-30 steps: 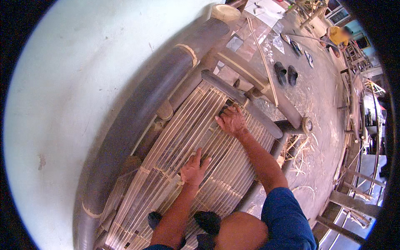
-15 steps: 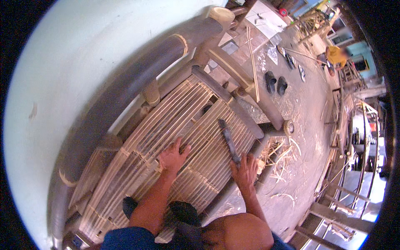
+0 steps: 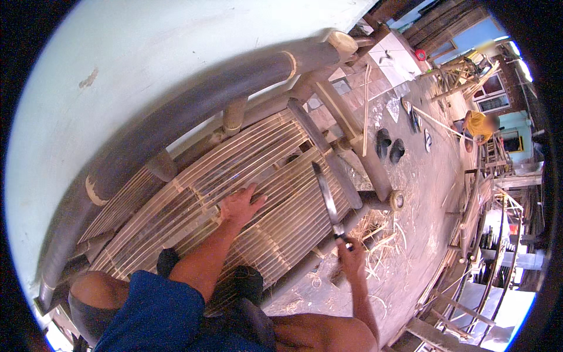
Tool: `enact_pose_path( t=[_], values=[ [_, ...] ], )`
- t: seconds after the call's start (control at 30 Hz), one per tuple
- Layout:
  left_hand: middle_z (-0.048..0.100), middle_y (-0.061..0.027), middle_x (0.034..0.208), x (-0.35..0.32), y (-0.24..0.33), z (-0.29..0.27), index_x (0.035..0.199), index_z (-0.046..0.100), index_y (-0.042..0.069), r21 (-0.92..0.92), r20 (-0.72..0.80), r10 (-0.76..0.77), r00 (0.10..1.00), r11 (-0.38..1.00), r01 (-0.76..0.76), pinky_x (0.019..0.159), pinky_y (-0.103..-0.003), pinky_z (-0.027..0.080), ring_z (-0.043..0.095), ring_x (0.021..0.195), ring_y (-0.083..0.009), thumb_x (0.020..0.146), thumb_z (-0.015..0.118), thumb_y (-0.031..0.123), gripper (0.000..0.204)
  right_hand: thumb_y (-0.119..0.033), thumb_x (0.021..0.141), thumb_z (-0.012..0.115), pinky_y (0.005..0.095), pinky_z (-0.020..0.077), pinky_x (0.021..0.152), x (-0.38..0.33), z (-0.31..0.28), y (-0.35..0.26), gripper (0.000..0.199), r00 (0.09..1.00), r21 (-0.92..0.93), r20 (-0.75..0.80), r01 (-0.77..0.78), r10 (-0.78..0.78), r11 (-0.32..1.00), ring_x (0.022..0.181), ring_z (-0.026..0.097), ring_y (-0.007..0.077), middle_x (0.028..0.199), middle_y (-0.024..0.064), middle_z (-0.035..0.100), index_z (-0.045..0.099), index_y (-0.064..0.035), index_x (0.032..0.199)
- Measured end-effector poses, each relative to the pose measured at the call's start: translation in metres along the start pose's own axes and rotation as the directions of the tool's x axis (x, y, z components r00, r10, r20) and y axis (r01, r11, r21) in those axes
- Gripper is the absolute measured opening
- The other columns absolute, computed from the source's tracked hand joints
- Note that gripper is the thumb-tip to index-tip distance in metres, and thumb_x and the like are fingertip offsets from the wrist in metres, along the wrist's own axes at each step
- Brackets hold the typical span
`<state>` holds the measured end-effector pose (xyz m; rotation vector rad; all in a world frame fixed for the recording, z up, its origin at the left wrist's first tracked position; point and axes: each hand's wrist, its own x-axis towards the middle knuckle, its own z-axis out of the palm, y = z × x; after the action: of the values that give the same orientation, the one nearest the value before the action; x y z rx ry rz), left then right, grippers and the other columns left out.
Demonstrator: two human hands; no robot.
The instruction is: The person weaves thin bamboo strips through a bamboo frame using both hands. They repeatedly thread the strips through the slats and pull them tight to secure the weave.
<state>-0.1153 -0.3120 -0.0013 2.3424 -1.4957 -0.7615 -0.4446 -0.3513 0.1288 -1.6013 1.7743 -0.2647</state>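
My left hand point(image 3: 237, 204) rests on the bamboo slats point(image 3: 293, 193) of a long bamboo bench seat, its thumb and fingers apart. Closed around the handle of a long knife point(image 3: 329, 202) is my right hand point(image 3: 352, 256), near the seat's right edge. The blade points away from me over the slats, its shiny side showing. Whether the blade touches the slats I cannot tell. Gaps run between the slats, with a wider one near the far end beside the dark crosspiece point(image 3: 316, 132).
A thick dark bamboo backrest point(image 3: 193, 105) curves along the pale wall point(image 3: 117, 64). Shavings point(image 3: 375, 234) litter the floor on the right. Black sandals point(image 3: 390, 145) lie farther off, and a person in yellow point(image 3: 481, 126) is at the far right. Bamboo pieces stand along the right side.
My view has shifted and my legs have moved. The knife has turned so its blade shines, and my right hand has closed around its handle. My left hand stays on the slats.
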Motion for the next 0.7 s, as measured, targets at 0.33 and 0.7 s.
enact_pose_path(
  t=[0.33,0.7],
  values=[
    [0.067,-0.015,0.115,0.002,-0.006,0.003,0.143,0.046,0.019,-0.031,0.032,0.048,0.998,0.998,-0.047,0.085,-0.043,0.054,0.066,0.101,-0.0319,0.091,0.046,0.066,0.07,-0.025,0.084,0.072,0.0474,0.0548,0.06,0.072,-0.045,-0.122,0.055,0.711,-0.777,0.132,0.507,-0.69,0.374,0.073,0.068,0.0345,0.091,0.0156,0.066,0.053,-0.0149,0.134],
    [0.064,-0.016,0.122,0.007,-0.009,0.015,0.145,0.043,0.018,0.01,0.01,0.061,0.998,0.998,-0.061,0.087,-0.042,0.054,0.065,0.104,-0.0327,0.093,0.045,0.064,0.07,-0.032,0.086,0.069,0.0474,0.0545,0.057,0.07,-0.038,-0.127,0.052,0.854,-0.927,0.164,0.305,-0.493,0.22,0.069,0.069,0.0344,0.088,0.0132,0.066,0.052,-0.0216,0.134]
  ],
)
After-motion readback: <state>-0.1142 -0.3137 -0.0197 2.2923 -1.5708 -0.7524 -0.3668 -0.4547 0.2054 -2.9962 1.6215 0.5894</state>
